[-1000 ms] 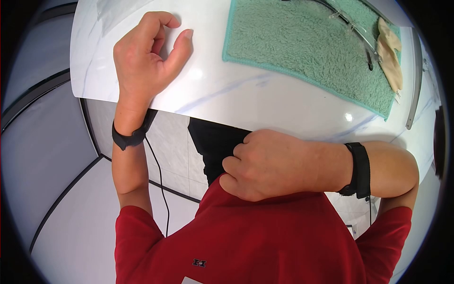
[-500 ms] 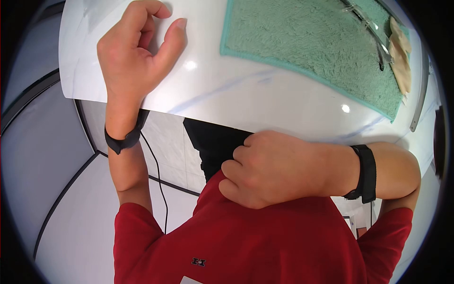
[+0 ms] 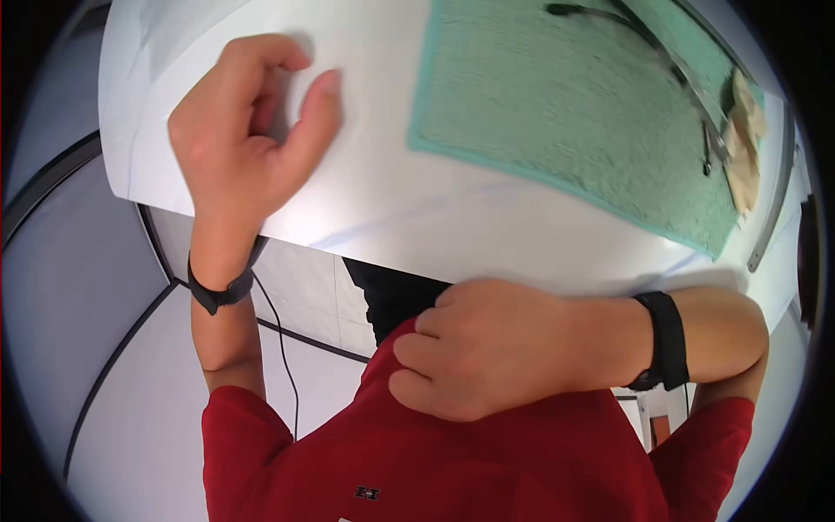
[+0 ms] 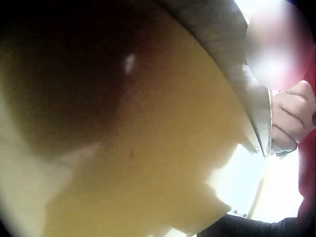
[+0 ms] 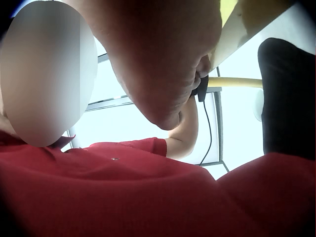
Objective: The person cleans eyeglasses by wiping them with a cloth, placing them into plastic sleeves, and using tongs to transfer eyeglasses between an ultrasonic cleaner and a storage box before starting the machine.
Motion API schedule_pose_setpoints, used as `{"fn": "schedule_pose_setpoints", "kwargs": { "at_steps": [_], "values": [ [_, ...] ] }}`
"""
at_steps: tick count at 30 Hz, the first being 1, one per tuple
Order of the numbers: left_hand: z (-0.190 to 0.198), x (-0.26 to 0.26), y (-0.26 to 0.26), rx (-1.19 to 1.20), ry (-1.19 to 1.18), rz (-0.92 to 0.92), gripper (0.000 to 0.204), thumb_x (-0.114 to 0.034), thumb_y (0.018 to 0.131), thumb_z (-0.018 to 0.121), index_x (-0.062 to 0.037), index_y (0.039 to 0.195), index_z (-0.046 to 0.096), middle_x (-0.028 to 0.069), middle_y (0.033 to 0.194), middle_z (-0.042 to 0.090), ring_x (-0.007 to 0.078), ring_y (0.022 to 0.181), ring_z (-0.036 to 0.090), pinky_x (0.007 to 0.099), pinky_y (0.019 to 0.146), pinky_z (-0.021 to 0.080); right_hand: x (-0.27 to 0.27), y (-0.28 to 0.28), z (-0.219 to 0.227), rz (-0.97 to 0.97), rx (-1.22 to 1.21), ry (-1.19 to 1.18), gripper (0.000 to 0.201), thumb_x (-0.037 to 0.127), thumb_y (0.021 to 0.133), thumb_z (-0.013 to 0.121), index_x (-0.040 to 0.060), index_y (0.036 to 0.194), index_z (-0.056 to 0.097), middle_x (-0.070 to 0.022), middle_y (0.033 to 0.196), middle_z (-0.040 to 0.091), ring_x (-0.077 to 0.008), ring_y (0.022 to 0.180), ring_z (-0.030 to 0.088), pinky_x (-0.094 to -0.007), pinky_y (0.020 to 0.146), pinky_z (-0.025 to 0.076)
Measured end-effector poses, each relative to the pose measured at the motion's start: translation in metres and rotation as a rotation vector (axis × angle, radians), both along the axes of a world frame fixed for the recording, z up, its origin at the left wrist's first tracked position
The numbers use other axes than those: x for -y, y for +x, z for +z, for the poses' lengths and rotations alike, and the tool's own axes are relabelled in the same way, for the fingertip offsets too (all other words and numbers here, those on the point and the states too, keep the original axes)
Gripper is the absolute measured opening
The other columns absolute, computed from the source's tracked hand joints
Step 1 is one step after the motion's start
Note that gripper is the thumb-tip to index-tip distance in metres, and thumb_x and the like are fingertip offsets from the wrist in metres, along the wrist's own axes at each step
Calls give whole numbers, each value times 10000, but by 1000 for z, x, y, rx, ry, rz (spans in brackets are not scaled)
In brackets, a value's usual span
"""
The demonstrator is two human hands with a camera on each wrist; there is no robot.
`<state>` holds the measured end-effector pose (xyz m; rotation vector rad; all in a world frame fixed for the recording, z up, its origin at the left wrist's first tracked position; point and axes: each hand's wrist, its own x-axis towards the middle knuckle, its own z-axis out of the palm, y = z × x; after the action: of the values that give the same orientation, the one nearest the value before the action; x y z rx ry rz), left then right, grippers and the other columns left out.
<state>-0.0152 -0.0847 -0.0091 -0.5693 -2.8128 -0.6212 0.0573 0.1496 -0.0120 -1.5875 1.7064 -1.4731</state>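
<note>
On the left part of the white table (image 3: 374, 204) lies my left hand (image 3: 243, 139), thumb and forefinger loosely bent with a gap between them and nothing held. My right hand (image 3: 487, 348) is by the table's front edge, against the red shirt (image 3: 504, 452). Its fingers are folded under, and the palm is hidden from above. Folded knuckles of this right hand (image 4: 291, 118) also show at the edge of the left wrist view. Nearest to both hands is a green towel (image 3: 557, 96), with neither touching it.
Glasses (image 3: 674, 70) with dark arms lie on the towel's far right, blurred. Beside them is a crumpled beige cloth (image 3: 744, 143). A grey metal strip (image 3: 770, 217) runs along the right side. Clear plastic (image 3: 196, 30) lies at the far left. A cable (image 3: 283, 339) hangs below the left wrist.
The head view has shifted, so table, towel and hands sit lower in the picture than half a second ago. Both hands keep their shape and their places by the table.
</note>
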Motion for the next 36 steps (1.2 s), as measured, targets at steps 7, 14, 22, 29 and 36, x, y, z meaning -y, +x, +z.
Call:
{"fn": "schedule_pose_setpoints", "kwargs": {
  "at_steps": [7,14,22,29,36],
  "values": [
    [-2,1,1,-22,11,35,171,-81,748,791,-72,833,642,-26,542,367,90,470,324,253,456,255,-3,-5,4,106,-85,53,116,141,807,646,33,778,613,-78,662,598,-260,609,690,-405,484,528],
    [-2,2,0,-24,46,55,168,-90,764,780,-88,834,628,-12,542,392,105,461,353,265,451,280,-1,-9,6,170,-190,128,107,140,855,623,34,845,625,-95,740,636,-272,682,709,-418,545,555],
    [-2,-1,-3,-91,31,31,153,-83,767,761,-83,836,625,11,552,423,143,457,410,293,452,335,2,2,-11,-2,-371,5,146,153,803,619,85,735,509,-43,651,493,-203,561,600,-366,435,476],
    [-1,0,-4,-102,46,16,145,-117,786,745,-88,852,619,32,562,473,179,472,474,320,466,376,9,5,-15,10,-433,18,180,184,803,640,93,738,501,-40,676,512,-212,592,616,-369,475,496],
    [-6,1,-7,-97,40,-12,151,-146,805,733,-99,862,601,56,571,520,228,492,524,351,485,418,10,-2,10,-125,-300,-37,278,257,934,634,115,751,482,-19,695,509,-210,596,603,-376,500,486]
  ]
}}
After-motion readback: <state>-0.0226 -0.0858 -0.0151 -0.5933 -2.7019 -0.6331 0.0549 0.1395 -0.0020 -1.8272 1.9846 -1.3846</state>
